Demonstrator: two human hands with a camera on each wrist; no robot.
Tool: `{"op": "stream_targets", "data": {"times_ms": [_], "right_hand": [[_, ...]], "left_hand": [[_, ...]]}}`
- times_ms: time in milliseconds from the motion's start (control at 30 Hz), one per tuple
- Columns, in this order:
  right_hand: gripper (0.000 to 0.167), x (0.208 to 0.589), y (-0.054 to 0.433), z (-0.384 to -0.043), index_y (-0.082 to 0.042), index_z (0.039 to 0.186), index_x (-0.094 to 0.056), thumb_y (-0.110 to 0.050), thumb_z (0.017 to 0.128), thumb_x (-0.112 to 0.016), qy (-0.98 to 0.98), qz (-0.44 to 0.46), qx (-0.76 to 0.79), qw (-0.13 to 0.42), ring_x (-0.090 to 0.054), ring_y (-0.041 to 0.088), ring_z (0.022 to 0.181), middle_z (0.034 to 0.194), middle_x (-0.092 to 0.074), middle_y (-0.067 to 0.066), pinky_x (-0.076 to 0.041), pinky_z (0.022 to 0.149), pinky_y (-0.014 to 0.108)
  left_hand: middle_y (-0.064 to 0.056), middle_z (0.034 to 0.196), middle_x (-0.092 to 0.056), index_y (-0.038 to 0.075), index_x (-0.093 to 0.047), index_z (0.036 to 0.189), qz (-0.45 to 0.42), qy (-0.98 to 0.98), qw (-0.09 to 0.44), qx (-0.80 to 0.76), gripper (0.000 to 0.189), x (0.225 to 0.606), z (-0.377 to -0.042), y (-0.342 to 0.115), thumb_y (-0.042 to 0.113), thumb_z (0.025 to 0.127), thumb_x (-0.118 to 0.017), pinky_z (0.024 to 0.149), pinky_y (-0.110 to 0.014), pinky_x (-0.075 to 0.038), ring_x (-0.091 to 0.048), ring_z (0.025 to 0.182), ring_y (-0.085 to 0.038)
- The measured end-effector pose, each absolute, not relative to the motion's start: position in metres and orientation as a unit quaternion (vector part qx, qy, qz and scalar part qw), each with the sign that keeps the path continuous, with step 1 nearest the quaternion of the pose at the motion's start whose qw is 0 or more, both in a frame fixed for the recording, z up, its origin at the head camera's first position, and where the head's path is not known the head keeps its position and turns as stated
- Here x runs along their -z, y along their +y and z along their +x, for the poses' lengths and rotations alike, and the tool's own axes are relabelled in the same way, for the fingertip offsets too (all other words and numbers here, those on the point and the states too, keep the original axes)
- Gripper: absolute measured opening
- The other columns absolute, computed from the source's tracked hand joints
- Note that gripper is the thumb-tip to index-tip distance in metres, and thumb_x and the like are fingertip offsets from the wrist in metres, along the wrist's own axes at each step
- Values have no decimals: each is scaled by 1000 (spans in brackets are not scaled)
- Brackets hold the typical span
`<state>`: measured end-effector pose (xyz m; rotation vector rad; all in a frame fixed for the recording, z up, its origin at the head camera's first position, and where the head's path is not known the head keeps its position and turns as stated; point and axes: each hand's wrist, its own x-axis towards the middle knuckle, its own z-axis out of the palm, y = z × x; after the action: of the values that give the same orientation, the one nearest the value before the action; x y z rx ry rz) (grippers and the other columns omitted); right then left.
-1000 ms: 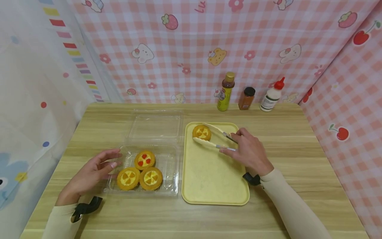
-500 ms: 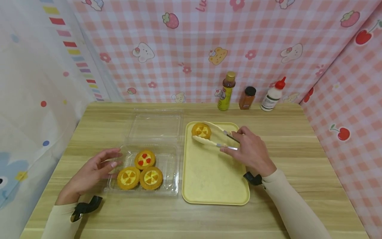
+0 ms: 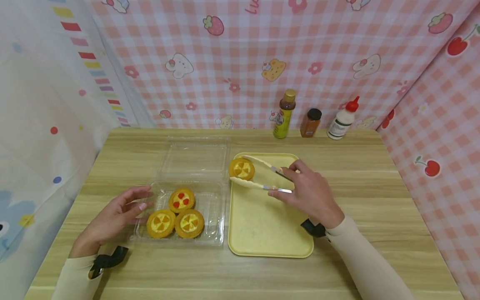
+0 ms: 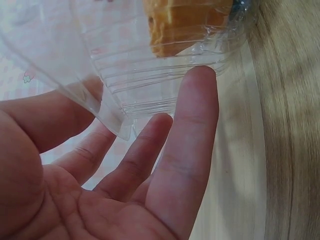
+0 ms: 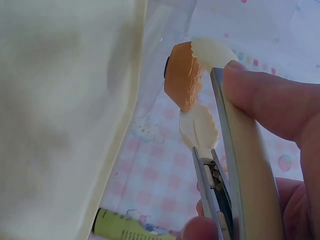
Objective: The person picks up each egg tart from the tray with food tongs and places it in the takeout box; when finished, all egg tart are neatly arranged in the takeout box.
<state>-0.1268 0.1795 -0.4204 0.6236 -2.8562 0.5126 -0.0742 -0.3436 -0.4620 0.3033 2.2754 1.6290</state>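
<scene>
My right hand [image 3: 315,193] holds a pair of tongs [image 3: 264,186] with cream tips and metal handles, thumb on one arm and fingers on the other. Between the tips is a round egg tart [image 3: 241,169] with yellow wedge topping, raised over the upper left corner of the yellow tray [image 3: 270,233]. The right wrist view shows this tart [image 5: 181,75] side-on, up off the tray. At the left, my left hand [image 3: 116,214] has its fingers spread against the side of a clear plastic box [image 3: 213,225]. Inside the box sit three tarts [image 3: 182,201], one with red pieces on top.
The box's clear lid [image 3: 196,158] lies folded back behind it. Along the table's back edge stand a yellow-green bottle [image 3: 284,116], a brown jar [image 3: 310,124] with a dark cap, and a white squeeze bottle [image 3: 342,121] with a red nozzle. Patterned cloth hangs behind.
The tongs and the tart between their tips have shifted left, from inside the tray to its left rim. My left hand and the box have stayed in place.
</scene>
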Motion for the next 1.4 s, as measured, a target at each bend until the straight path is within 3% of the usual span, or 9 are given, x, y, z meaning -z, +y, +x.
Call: {"op": "stream_targets", "data": {"times_ms": [300, 833, 1133, 1400], "right_hand": [[73, 412, 160, -117, -10, 125, -78, -64, 77, -88, -946, 247, -172, 121, -51, 14, 56, 106, -63, 2, -46, 51, 31], [70, 410, 120, -109, -18, 128, -76, -68, 80, -84, -941, 287, -163, 74, -42, 9, 50, 107, -61, -1, -37, 45, 22], [71, 412, 108, -106, -18, 129, -76, -71, 80, -81, -944, 296, -132, 53, -45, 7, 52, 112, -62, -1, -40, 46, 24], [72, 413, 104, -106, -18, 127, -77, -72, 80, -81, -947, 294, -122, 47, -47, 7, 53, 112, -63, 0, -40, 45, 24]], "left_hand": [[-2, 149, -52, -6, -30, 159, 105, 797, 162, -572, 54, 462, -74, -344, 17, 114, -49, 87, -35, -65, -63, 124, 4], [0, 148, -52, -5, -29, 159, 97, 795, 168, -575, 55, 459, -74, -343, 18, 114, -50, 87, -35, -65, -63, 124, 4], [-15, 152, -48, -4, -30, 160, 92, 798, 171, -570, 56, 461, -75, -342, 20, 114, -51, 87, -34, -65, -63, 123, 5], [-1, 147, -53, -4, -30, 159, 93, 796, 168, -573, 55, 460, -75, -343, 19, 114, -51, 86, -35, -65, -63, 122, 5]]}}
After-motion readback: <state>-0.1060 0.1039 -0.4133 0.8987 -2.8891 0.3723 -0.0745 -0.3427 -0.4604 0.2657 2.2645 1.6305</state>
